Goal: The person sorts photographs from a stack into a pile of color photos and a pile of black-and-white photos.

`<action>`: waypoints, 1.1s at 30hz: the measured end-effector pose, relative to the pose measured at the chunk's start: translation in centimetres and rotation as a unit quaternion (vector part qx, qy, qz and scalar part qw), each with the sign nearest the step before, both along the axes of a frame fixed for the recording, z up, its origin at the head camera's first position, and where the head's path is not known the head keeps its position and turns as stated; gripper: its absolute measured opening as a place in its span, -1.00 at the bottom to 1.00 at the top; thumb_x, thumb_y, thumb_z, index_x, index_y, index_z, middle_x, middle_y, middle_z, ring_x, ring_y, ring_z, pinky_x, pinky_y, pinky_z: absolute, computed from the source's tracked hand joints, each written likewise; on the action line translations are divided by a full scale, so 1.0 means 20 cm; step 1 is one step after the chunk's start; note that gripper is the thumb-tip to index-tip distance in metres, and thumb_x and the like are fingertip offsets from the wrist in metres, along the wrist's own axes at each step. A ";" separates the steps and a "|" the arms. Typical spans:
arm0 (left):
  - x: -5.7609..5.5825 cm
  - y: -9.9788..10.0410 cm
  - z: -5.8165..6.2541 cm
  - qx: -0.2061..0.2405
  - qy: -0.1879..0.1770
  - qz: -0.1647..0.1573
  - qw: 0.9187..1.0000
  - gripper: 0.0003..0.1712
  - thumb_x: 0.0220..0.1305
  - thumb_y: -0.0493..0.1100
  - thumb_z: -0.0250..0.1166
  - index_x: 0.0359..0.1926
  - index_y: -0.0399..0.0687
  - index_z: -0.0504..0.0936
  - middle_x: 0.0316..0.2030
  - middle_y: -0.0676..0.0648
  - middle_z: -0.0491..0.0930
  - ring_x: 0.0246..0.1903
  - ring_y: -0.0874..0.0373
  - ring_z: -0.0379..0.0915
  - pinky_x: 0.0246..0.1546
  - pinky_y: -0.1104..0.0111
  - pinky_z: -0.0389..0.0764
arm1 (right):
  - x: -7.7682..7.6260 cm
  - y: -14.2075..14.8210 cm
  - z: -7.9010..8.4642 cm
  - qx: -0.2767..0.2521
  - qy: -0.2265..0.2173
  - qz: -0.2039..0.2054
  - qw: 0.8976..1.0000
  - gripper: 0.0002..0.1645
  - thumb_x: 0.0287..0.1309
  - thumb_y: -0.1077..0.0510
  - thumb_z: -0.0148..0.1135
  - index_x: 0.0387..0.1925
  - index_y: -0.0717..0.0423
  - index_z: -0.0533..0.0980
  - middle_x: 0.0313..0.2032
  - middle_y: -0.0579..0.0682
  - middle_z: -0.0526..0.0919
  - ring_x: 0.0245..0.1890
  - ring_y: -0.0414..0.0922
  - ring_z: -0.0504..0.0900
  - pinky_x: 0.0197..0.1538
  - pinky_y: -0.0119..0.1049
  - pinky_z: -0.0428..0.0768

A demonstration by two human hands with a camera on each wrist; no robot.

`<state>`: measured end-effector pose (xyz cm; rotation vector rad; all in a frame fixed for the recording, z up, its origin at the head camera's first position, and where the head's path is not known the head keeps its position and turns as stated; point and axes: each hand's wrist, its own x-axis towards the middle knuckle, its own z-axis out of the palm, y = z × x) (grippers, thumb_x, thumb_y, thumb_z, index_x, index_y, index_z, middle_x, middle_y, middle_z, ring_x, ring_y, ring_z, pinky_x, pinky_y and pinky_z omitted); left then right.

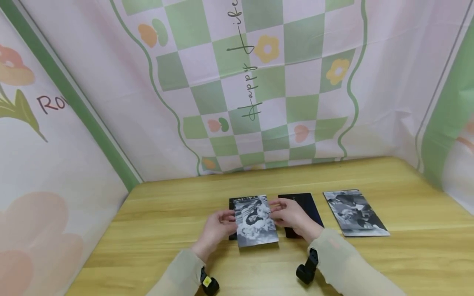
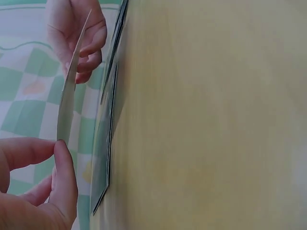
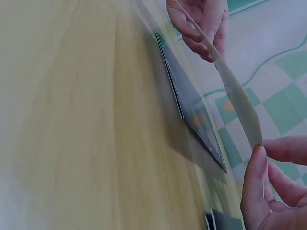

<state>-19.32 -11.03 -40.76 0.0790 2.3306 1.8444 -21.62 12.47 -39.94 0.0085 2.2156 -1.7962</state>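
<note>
Both hands at one black-and-white photo print (image 1: 255, 225), raised off the wooden tabletop (image 1: 166, 218) and lying between them. Left hand (image 1: 216, 230) pinches its left edge between thumb and a finger; right hand (image 1: 294, 216) does likewise at the right edge, remaining fingers loosely bent. Seen edge-on from both wrists, the print is thin, slightly bowed, pale on its underside. Picture side shows a dark-haired figure among pale, mottled shapes; finer detail too small to read. Directly beneath the print, just beside the left fingertips, a black card (image 1: 232, 205) lies on the table, mostly covered, a strip of light lettering at its far edge. Under and beyond the right hand, a second black card (image 1: 306, 201), flat, partly hidden by that hand. Farther to the right of the right hand, apart from it, another black-and-white print (image 1: 356, 213), flat, face up. Light sleeves (image 1: 181, 271) and a small black camera (image 1: 307, 269) behind each hand. Ahead of both hands, a green-and-white checked curtain (image 1: 264, 82) with flowers and script.
</note>
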 end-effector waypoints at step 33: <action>0.00 0.38 0.01 0.029 0.001 -0.038 0.999 -0.35 0.03 -0.50 0.29 0.22 -0.35 0.42 -0.17 -0.14 0.54 -0.20 0.16 0.55 -0.22 0.38 0.66 | 0.04 0.38 0.03 0.050 -0.003 0.002 0.999 -0.30 0.21 0.30 0.16 0.33 0.36 0.17 -0.30 -0.07 0.53 -0.31 -0.24 0.56 -0.26 -0.32 0.65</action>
